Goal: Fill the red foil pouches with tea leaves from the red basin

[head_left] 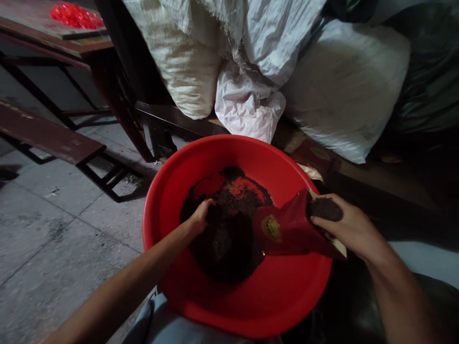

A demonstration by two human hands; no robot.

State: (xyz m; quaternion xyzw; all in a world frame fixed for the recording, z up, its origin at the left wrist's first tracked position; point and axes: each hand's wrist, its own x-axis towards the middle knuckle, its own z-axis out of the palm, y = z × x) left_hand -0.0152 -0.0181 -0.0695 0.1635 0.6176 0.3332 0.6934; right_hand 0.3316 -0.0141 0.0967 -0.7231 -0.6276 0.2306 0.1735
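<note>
A wide red basin (236, 310) holds a heap of dark, loose, crumbly material (229, 248), perhaps dried leaves; its exact kind is hard to tell. My left hand (201, 217) reaches into the basin and touches the heap, its fingertips lost in the dark material. On the right, a dark red bag (287, 229) with a gold emblem lies tilted over the basin's inside, its closed end towards the heap. My right hand (346, 222) grips the bag at its open mouth, thumb and fingers around the opening. More dark material shows between them.
Large white woven sacks (344, 86) stand behind the basin, with a pale crumpled sack (249, 102) close to its far rim. A brown bench (46, 131) and a wooden table (86, 45) bearing red items (75, 16) are at left. Another dark red bag (315, 155) lies beyond the rim.
</note>
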